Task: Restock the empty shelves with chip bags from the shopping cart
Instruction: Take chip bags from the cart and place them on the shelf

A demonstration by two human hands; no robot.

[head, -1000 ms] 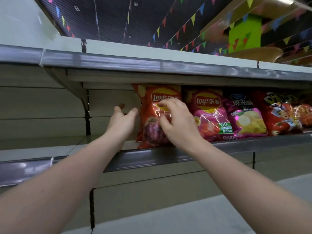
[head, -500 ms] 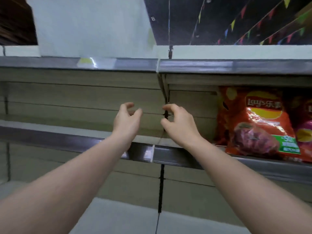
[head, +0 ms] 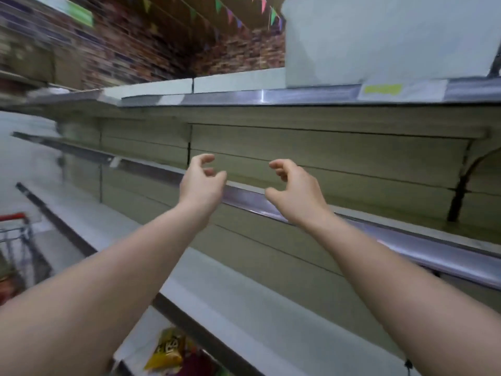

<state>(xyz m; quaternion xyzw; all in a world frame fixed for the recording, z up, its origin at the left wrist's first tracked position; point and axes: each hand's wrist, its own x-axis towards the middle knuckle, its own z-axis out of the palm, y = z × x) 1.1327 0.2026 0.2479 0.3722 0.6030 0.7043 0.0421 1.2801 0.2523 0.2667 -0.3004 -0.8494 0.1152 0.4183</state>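
Hands: left hand and right hand, both empty, fingers loosely curled, before bare shelf | Stock: shopping cart far left, low; left hand nearer | 1 yellow bag, probably chips, bottom near.

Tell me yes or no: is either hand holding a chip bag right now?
No, the left hand and right hand both hang loosely curled in front of the shelf, with nothing between their fingers.
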